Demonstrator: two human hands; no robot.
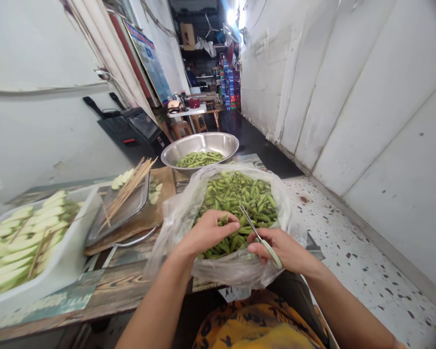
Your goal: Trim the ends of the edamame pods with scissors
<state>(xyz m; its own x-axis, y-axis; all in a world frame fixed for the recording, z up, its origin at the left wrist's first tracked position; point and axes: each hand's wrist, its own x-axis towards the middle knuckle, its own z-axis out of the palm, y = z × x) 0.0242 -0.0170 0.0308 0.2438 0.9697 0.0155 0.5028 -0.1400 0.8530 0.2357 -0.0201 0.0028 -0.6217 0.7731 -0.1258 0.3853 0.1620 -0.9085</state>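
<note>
A clear plastic bag [178, 218] stands wide at its mouth in front of me, full of green edamame pods [240, 189]. Over the near left of the pods, my left hand [216, 230] is closed with a pod between thumb and fingers. My right hand [276, 247] grips a pair of scissors [272, 253] with pale green handles. The metal blades point up and left above the pods, a short way from my left hand. Behind the bag, a steel basin [170, 154] holds more pods.
On the left, a white tub [85, 223] holds skewered pale green slices. Bamboo skewers [129, 191] lie across a metal tray [116, 220] on a wooden board [167, 182]. A knife or handle [138, 238] lies by the board. A white wall [378, 111] runs along the right.
</note>
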